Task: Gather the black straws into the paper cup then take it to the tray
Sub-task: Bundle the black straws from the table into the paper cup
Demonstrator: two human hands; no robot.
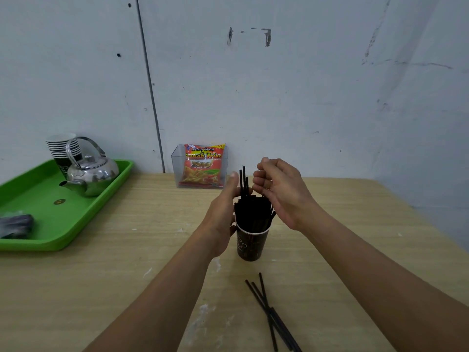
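straws and cup sit mid-table (101, 288), well apart from the green tray (50, 224) at the far left, which carries a steel kettle (91, 174) and stacked cups (63, 148). a snack bag (203, 165) stands in a clear box by the wall. the left hand (223, 214) cups the paper cup (251, 243) and straw bundle (252, 212). the right hand (281, 189) hovers with fingers loosely curled at the tallest straw tips; grip unclear. a few loose straws (269, 308) lie nearer.
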